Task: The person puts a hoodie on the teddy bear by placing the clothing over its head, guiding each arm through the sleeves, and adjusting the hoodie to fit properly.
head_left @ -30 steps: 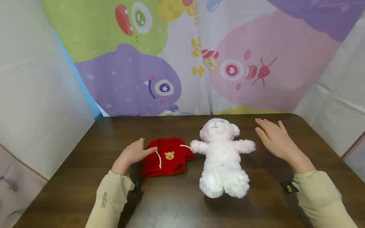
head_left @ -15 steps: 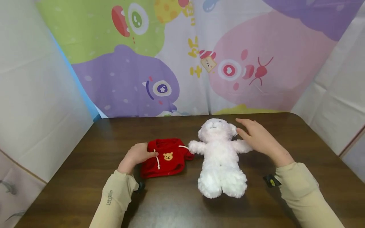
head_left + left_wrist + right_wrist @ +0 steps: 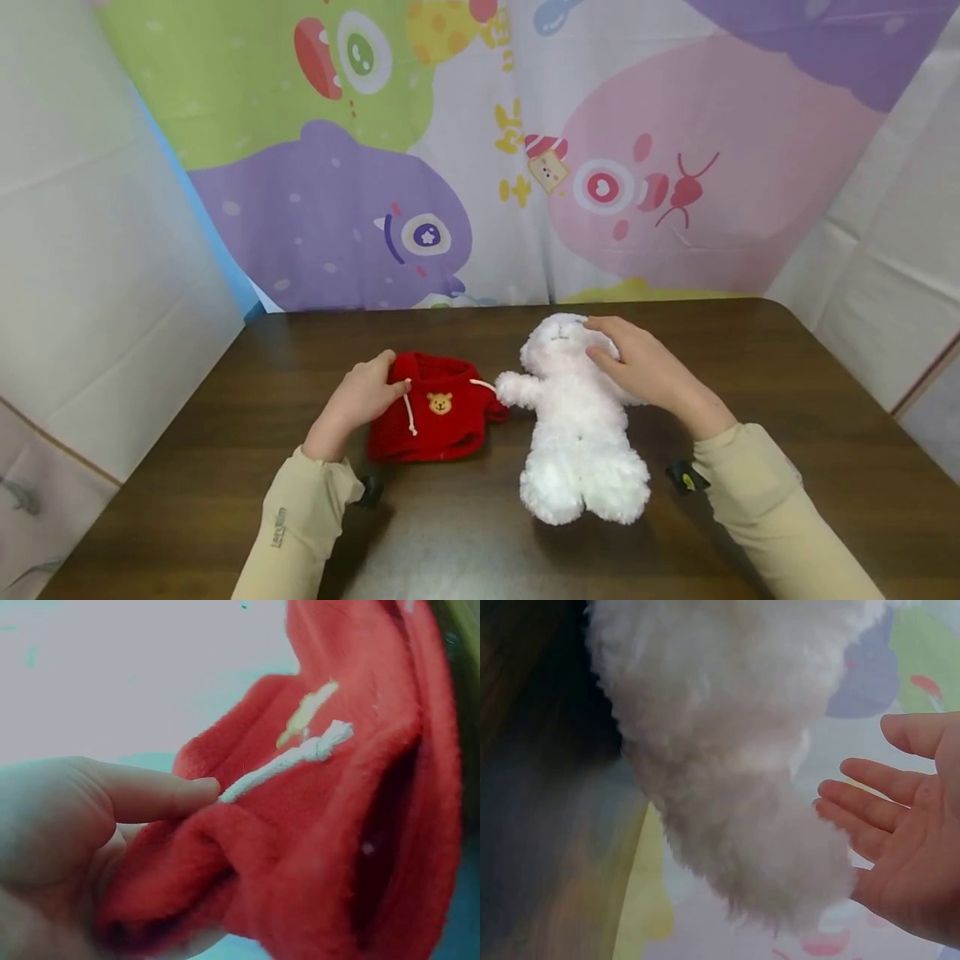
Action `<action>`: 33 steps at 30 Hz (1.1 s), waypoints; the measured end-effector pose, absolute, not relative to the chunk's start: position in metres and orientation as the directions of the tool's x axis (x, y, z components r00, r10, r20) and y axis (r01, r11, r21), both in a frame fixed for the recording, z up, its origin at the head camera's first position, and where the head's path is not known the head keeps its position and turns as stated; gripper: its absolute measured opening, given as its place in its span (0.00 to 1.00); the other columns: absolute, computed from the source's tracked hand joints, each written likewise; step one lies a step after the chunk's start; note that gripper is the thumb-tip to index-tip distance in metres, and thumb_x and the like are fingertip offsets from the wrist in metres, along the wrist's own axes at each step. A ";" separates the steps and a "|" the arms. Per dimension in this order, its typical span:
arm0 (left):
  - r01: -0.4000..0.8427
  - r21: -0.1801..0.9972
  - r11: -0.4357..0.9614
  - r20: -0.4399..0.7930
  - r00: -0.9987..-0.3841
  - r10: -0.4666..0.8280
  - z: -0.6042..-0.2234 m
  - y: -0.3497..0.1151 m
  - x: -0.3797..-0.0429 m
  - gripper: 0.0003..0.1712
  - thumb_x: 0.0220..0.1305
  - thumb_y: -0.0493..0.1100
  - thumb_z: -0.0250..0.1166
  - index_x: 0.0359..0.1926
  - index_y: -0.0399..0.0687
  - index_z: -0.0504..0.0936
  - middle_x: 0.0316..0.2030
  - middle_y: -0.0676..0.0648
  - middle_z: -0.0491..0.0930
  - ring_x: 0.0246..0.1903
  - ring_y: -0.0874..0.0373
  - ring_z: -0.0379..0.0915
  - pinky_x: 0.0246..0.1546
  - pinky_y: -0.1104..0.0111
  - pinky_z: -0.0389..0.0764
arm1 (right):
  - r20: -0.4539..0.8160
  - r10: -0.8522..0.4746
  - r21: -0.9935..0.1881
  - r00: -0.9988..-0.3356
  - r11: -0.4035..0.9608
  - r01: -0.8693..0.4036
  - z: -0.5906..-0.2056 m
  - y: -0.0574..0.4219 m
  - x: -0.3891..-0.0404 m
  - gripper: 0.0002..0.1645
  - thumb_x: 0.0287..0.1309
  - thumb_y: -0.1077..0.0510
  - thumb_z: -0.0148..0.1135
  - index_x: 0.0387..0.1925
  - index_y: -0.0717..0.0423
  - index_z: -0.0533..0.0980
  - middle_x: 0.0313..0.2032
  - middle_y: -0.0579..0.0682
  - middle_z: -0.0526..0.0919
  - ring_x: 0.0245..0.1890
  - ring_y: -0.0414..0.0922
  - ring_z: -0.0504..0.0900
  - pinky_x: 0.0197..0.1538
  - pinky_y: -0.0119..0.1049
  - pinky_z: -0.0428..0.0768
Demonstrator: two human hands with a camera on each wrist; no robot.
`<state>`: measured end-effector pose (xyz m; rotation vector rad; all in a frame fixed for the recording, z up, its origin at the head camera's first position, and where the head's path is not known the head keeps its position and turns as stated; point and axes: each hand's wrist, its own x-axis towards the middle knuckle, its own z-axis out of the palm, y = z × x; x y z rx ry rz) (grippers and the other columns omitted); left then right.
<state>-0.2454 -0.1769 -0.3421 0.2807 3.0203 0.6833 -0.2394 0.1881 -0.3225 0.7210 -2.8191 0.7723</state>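
Note:
A small red hoodie [image 3: 450, 429] with white drawstrings and a bear-face patch lies on the table to the left. My left hand [image 3: 354, 402] grips its left side; in the left wrist view the thumb [image 3: 161, 793] presses on the red cloth beside the knotted cord [image 3: 277, 766], other fingers mostly hidden beneath. To its right a fluffy white plush toy [image 3: 577, 425] lies on its back, arms out. Over its head and arm on the right side reaches my right hand [image 3: 647, 367]. In the right wrist view the fingers [image 3: 870, 804] are extended, close beside the plush arm [image 3: 757, 862].
The dark wooden table [image 3: 465, 542] spreads under both things. Behind it hangs a cartoon-print curtain [image 3: 517, 233], with white panels [image 3: 112, 250] along the sides. Each wrist carries a small dark camera [image 3: 686, 477] below the sleeve.
My right hand has moved left from beside the plush toy to over its head. My left hand has taken hold of the hoodie's side and shifted it slightly away from me.

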 end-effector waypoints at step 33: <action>0.453 0.627 0.634 0.411 -0.883 0.224 -0.272 -0.132 -0.202 0.14 0.60 0.41 0.59 0.49 0.51 0.76 0.39 0.49 0.80 0.30 0.59 0.76 0.30 0.66 0.81 | 0.180 -0.549 -0.639 -0.816 0.565 -0.522 -0.331 0.143 -0.237 0.31 0.59 0.44 0.55 0.58 0.58 0.67 0.57 0.55 0.72 0.58 0.50 0.70 0.57 0.48 0.69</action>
